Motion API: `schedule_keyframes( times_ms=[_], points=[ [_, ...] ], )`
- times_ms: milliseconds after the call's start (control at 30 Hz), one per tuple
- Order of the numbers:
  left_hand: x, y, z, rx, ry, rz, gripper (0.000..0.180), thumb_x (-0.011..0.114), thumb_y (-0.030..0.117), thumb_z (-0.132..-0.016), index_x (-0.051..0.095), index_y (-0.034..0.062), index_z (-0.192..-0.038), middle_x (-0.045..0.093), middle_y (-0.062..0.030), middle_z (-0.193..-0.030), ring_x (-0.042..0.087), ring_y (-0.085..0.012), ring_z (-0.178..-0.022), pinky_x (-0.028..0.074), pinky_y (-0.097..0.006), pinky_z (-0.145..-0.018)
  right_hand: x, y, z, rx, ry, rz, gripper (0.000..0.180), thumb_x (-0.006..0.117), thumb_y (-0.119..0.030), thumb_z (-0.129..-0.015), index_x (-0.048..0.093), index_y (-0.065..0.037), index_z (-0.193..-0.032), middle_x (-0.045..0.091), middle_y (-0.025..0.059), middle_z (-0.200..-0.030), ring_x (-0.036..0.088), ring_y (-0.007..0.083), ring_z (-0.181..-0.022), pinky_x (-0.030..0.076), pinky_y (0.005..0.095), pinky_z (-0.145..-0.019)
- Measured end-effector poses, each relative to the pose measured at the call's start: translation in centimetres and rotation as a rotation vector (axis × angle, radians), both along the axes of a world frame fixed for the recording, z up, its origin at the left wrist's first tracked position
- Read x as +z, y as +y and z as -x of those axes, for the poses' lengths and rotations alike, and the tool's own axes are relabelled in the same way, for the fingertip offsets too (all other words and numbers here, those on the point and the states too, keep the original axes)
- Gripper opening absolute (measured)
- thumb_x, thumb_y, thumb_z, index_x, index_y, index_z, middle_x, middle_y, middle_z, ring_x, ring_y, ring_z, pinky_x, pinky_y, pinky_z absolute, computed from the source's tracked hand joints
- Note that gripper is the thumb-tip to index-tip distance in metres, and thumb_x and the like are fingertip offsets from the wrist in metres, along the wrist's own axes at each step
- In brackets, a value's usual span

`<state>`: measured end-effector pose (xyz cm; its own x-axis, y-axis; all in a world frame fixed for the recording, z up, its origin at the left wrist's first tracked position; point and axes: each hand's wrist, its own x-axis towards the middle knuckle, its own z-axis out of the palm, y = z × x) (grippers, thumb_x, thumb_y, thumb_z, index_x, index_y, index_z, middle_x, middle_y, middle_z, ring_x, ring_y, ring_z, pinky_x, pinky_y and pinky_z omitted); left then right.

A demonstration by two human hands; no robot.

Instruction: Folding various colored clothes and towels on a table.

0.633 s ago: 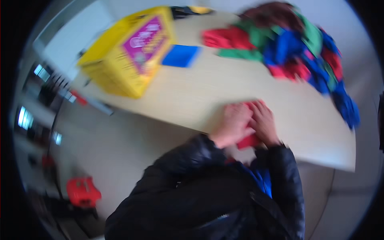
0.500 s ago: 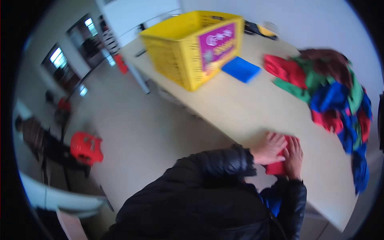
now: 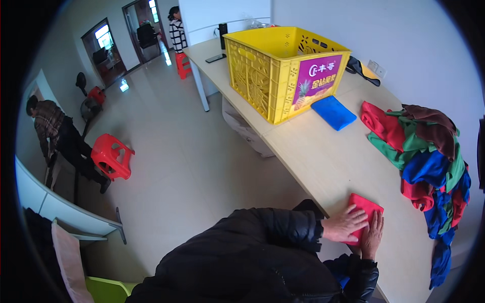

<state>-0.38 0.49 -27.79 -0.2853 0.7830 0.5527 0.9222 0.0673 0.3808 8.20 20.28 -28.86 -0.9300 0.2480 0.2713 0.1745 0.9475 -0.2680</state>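
A red folded cloth (image 3: pixel 365 204) lies at the near edge of the table, under both my hands. My left hand (image 3: pixel 345 223) rests flat across its left side, fingers stretched toward the right. Against its right side lies my right hand (image 3: pixel 372 235), fingers extended and pointing away from me. The cloth's far end shows beyond my fingertips; its near part is largely covered. Farther up the table, a folded blue cloth (image 3: pixel 334 112) lies flat beside a yellow plastic crate (image 3: pixel 252 83). To the right is a loose heap of red, green, blue and brown cloths (image 3: pixel 427 166).
The pale wooden table (image 3: pixel 303 151) runs from my front to the far wall. A dark phone (image 3: pixel 215 58) and a black-and-yellow object (image 3: pixel 365 70) lie near the crate. Red stools (image 3: pixel 113 155) stand on the floor at left. One person (image 3: pixel 60 131) bends there; another (image 3: pixel 177 33) is at the far end.
The whole view has shifted and become sharper. My hands stay on the red cloth, but my left hand has slid nearer to me, so more of the cloth's far end shows.
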Motion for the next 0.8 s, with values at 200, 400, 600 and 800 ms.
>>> schedule_keyframes(
  times_ms=[200, 400, 600, 800],
  points=[
    [2.3, -7.6, 1.0, 0.229, -0.407, -0.368, 0.019, 0.071, 0.019, -0.087, 0.064, 0.0027, -0.085, 0.063, -0.0159, -0.079, 0.063, -0.0333, -0.070, 0.050, -0.040, -0.062, 1.0, -4.4, 1.1, 0.063, 0.068, 0.024, 0.053, 0.056, -0.024, -0.097, 0.045, -0.004, -0.145, 0.038, 0.0205, -0.153, 0.033, 0.0402, -0.142, 0.030, 0.0463, -0.116],
    [-1.4, -12.0, 3.0, 0.224, -1.238, 0.248, 0.021, 0.069, 0.027, -0.094, 0.069, 0.0057, -0.094, 0.072, -0.0084, -0.090, 0.069, -0.0198, -0.078, 0.053, -0.035, -0.068, 2.1, -9.5, 3.3, 0.182, 0.015, 0.047, 0.057, 0.056, -0.029, -0.097, 0.043, -0.007, -0.147, 0.036, 0.0188, -0.154, 0.031, 0.0408, -0.143, 0.029, 0.0461, -0.117],
    [-0.4, -11.8, 1.3, 0.053, -1.904, -0.481, 0.033, 0.070, 0.025, -0.093, 0.066, 0.0044, -0.119, 0.070, -0.0065, -0.114, 0.066, -0.0153, -0.103, 0.051, -0.034, -0.091, 2.8, -11.1, 2.3, 0.256, 0.013, 0.164, 0.053, 0.056, -0.024, -0.097, 0.045, -0.005, -0.146, 0.036, 0.0181, -0.154, 0.035, 0.0378, -0.142, 0.032, 0.0443, -0.116],
    [6.6, -14.1, 10.9, 0.152, -1.707, -0.347, 0.040, 0.072, 0.021, -0.090, 0.063, 0.0027, -0.125, 0.069, -0.0083, -0.118, 0.065, -0.0182, -0.107, 0.050, -0.033, -0.096, 1.4, -6.2, -0.4, 0.032, 0.112, 0.265, 0.048, 0.058, -0.012, -0.096, 0.049, -0.004, -0.142, 0.037, 0.0184, -0.154, 0.039, 0.0329, -0.141, 0.035, 0.0415, -0.115]
  ],
)
